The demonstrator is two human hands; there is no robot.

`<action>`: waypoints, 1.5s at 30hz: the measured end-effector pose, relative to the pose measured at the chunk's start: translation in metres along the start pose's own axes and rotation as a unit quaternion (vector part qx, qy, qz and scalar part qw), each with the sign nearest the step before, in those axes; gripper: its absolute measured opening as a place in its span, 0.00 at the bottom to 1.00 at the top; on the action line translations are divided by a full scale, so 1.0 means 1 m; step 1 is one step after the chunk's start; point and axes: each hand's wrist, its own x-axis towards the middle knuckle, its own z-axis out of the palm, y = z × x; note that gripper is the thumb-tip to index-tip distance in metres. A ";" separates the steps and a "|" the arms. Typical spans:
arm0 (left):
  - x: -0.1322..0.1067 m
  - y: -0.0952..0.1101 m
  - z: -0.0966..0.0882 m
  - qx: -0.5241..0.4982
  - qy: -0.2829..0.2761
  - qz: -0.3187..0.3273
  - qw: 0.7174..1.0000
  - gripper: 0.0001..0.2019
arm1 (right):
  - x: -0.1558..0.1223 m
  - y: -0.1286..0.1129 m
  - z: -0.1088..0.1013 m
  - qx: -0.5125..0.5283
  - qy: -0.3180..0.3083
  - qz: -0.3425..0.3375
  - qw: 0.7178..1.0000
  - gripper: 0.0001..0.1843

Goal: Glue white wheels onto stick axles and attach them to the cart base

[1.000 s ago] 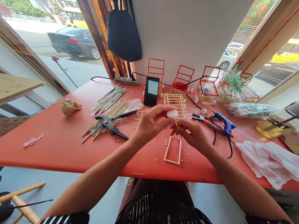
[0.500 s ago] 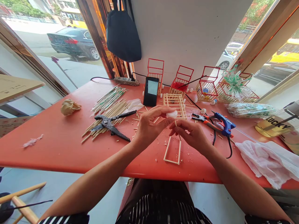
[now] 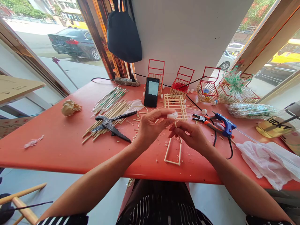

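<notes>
My left hand (image 3: 151,126) pinches a small white wheel-like cap (image 3: 172,115) between thumb and fingers, just above the red table (image 3: 58,140). My right hand (image 3: 191,134) is closed on a short thin wooden stick (image 3: 175,124) whose tip points up at the white cap. Below both hands a rectangular frame of wooden sticks (image 3: 173,151) lies flat on the table. A ladder-like stick grid (image 3: 175,104) lies just behind the hands.
Black shears (image 3: 110,124) lie on a pile of wooden sticks (image 3: 110,111) at left. A phone (image 3: 152,91) stands upright behind. A blue glue gun (image 3: 223,124) and pliers (image 3: 201,118) lie right. Several red stick carts (image 3: 182,79) line the wall; white cloth (image 3: 269,162) right.
The white cap in my left hand has tilted and dropped slightly toward the stick tip. My right hand has shifted a little left. Nothing on the table moved.
</notes>
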 end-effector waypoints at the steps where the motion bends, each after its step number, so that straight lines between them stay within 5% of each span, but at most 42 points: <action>1: 0.000 0.000 0.000 -0.002 0.002 -0.005 1.000 0.10 | 0.000 -0.001 0.000 0.003 0.000 0.004 1.000 0.10; 12: 0.004 -0.012 -0.003 0.006 -0.018 -0.035 0.999 0.17 | -0.001 -0.010 -0.005 0.138 -0.023 0.089 0.986 0.23; 18: 0.007 -0.017 -0.006 0.048 -0.057 -0.030 0.997 0.22 | -0.002 -0.009 -0.008 0.216 -0.036 0.131 0.967 0.18; 28: 0.008 -0.018 -0.005 -0.130 -0.171 -0.179 0.960 0.27 | 0.000 -0.011 -0.012 0.309 0.015 0.146 0.940 0.14; 37: 0.004 -0.021 -0.007 -0.216 -0.210 -0.290 0.908 0.25 | -0.001 -0.011 -0.017 0.148 0.031 0.073 0.986 0.12; 41: 0.005 -0.018 -0.009 -0.226 -0.238 -0.308 0.893 0.25 | -0.004 -0.008 -0.016 -0.014 0.073 0.022 0.997 0.14; 45: 0.006 -0.017 -0.010 -0.181 -0.269 -0.286 0.902 0.26 | -0.006 -0.007 -0.017 -0.064 0.095 0.004 0.993 0.14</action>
